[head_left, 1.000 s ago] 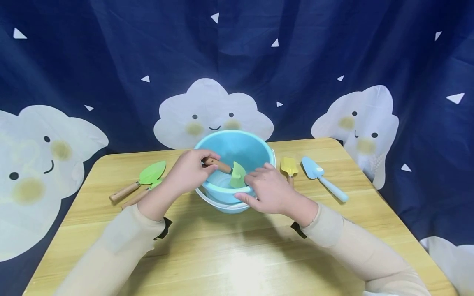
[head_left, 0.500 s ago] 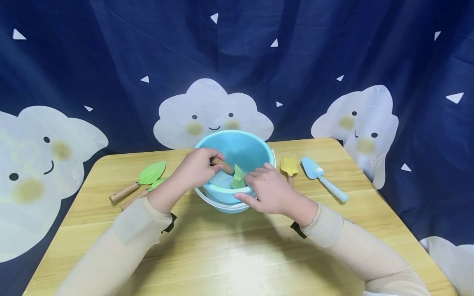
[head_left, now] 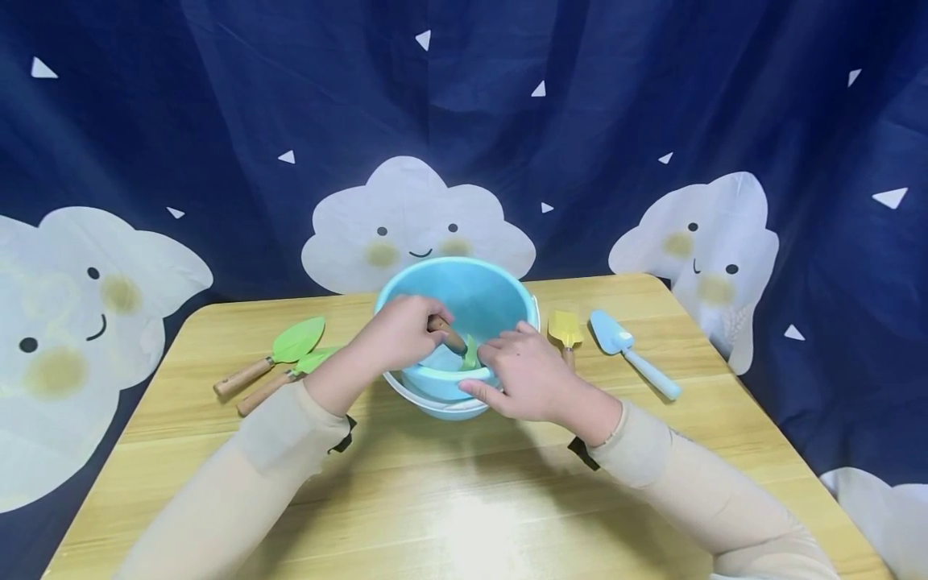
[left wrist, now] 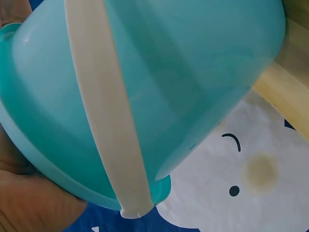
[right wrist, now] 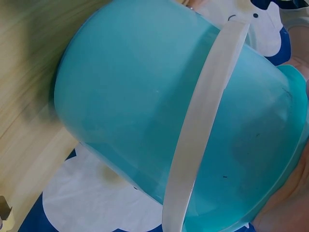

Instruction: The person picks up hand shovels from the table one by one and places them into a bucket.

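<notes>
A light blue bucket with a white handle stands on the table. Over its opening my left hand holds the wooden grip of a small tool, whose green head is low inside the bucket. My right hand grips the near right part of the rim, thumb outside and fingers over the edge. Both wrist views show mostly the bucket wall, with part of a hand at the rim.
Two green leaf-shaped trowels with wooden handles lie left of the bucket. To its right are a yellow shovel and a light blue trowel. Behind the wooden table hangs a dark blue cloth with cloud faces.
My left hand has moved right and slightly down with the tool, whose green head sits lower and shows less. The right hand has stayed on the rim.
</notes>
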### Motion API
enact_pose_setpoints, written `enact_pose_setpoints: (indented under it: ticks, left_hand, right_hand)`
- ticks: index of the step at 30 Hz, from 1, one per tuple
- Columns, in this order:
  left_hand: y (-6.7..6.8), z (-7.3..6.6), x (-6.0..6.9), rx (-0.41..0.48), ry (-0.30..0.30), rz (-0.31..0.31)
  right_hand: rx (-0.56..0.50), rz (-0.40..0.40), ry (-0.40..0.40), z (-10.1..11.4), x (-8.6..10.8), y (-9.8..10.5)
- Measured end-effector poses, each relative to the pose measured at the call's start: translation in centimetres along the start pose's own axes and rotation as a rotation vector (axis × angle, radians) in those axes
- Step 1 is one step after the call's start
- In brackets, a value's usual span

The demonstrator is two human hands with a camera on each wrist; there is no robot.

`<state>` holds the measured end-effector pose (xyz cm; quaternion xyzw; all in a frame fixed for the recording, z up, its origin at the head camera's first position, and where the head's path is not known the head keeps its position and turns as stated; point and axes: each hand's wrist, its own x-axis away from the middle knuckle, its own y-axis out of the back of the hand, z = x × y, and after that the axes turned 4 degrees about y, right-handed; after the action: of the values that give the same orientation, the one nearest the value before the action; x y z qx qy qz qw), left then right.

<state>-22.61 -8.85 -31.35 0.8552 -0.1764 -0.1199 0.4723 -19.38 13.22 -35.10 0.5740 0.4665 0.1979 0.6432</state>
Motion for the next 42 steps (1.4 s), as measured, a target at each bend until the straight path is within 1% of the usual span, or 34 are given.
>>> enact_pose_setpoints:
  ticks: [7, 16, 22, 32, 42]
  left_hand:
    - [-0.3, -0.4, -0.3, -0.020, -0.011, 0.014]
    - [-0.6, -1.1, -0.9, -0.012, -0.016, 0.081]
    - [-0.8, -1.3, -1.1, -0.008, -0.014, 0.122]
    - [-0.8, -1.9, -1.4, -0.006, -0.050, 0.146]
    - [-0.6, -1.7, -1.6, -0.012, -0.041, 0.159]
  right_hand:
    - [0.001, 0.000, -0.001, 0.0, 0.0, 0.0]
    - [0.005, -0.001, 0.000, 0.0, 0.0, -0.1]
    - [0.004, 0.012, -0.003, 0.0, 0.0, -0.2]
    - [0.014, 0.007, -0.002, 0.0, 0.0, -0.1]
    - [0.016, 0.000, 0.005, -0.1, 0.0, -0.2]
